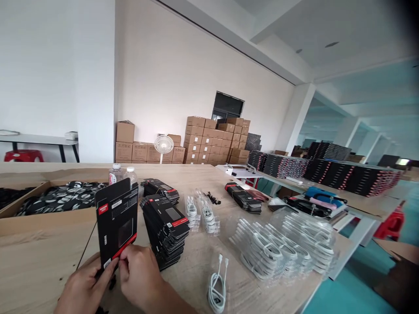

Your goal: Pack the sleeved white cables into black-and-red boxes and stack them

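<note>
A black folding box (113,218) with a red band stands upright between my two hands, its top flap raised. My left hand (87,279) grips its lower left corner, thumb along the red edge. Closed on the bottom right edge is my right hand (139,270). Just right of the box rises a stack of flat black boxes (165,231), with a banded bundle of the same boxes (160,189) behind it. One coiled white cable (216,288) lies on the table to the right of my right hand.
Bagged white cables (271,248) are piled at the right of the wooden table (193,266). Two smaller cable stacks stand mid-table. A cardboard tray (62,216) of black-and-white round pieces sits left, near two bottles (130,174). Another box bundle (242,198) lies farther back.
</note>
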{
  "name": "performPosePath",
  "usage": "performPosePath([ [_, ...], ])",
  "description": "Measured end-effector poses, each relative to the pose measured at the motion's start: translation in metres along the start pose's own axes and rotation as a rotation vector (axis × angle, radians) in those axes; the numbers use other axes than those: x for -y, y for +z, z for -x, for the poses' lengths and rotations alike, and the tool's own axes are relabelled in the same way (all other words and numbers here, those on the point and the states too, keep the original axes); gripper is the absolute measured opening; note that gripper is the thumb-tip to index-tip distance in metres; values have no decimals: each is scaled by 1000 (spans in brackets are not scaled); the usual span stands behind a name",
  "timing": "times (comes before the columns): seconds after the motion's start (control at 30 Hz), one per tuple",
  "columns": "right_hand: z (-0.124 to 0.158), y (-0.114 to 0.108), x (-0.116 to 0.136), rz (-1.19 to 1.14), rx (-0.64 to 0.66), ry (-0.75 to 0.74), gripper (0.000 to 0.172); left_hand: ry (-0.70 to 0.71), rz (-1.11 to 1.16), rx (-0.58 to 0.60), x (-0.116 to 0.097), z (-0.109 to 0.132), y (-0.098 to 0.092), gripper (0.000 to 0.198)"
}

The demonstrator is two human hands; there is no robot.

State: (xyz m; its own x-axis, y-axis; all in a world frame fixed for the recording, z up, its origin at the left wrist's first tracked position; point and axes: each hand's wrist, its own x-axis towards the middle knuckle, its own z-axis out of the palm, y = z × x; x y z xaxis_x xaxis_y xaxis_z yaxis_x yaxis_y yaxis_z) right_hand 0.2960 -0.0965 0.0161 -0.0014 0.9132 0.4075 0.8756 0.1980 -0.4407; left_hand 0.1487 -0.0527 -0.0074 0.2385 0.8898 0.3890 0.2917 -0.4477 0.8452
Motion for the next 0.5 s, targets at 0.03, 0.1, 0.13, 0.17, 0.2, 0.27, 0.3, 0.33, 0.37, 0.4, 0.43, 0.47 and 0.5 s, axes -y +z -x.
performPosePath([
  [0.03,0,0,1,18,-12,-2,11,33,-34,20,0,-1,1,31],
  [0.1,-1,1,1,45,-36,7,12,67,-78,51,0,-1,3,32],
  [0.13,-1,2,1,50,-45,15,13,68,-85,59,0,-1,4,33],
  [0.17,0,3,2,45,-53,19,14,63,-89,66,0,-1,4,34],
  [0.2,1,4,2,34,-59,19,17,52,-92,71,-1,-1,4,35],
  [0.27,5,5,2,-8,-63,10,24,20,-91,83,0,-1,3,37],
  [0.3,6,5,3,-41,-55,-1,27,-2,-85,88,0,-1,1,39],
  [0.33,7,4,3,-84,-41,-16,28,-31,-72,94,1,-1,0,41],
  [0.37,7,2,4,-135,-28,-28,28,-68,-52,99,2,-2,-2,44],
  [0.4,7,0,4,-188,-28,-30,25,-114,-23,107,2,-2,-3,45],
  [0.43,5,-4,4,-237,-55,-14,20,-160,17,123,1,-3,-5,46],
  [0.47,2,-8,3,-278,-115,21,17,-201,66,147,0,-4,-7,46],
  [0.5,-2,-12,1,-314,-198,68,17,-231,121,182,-2,-4,-8,45],
])
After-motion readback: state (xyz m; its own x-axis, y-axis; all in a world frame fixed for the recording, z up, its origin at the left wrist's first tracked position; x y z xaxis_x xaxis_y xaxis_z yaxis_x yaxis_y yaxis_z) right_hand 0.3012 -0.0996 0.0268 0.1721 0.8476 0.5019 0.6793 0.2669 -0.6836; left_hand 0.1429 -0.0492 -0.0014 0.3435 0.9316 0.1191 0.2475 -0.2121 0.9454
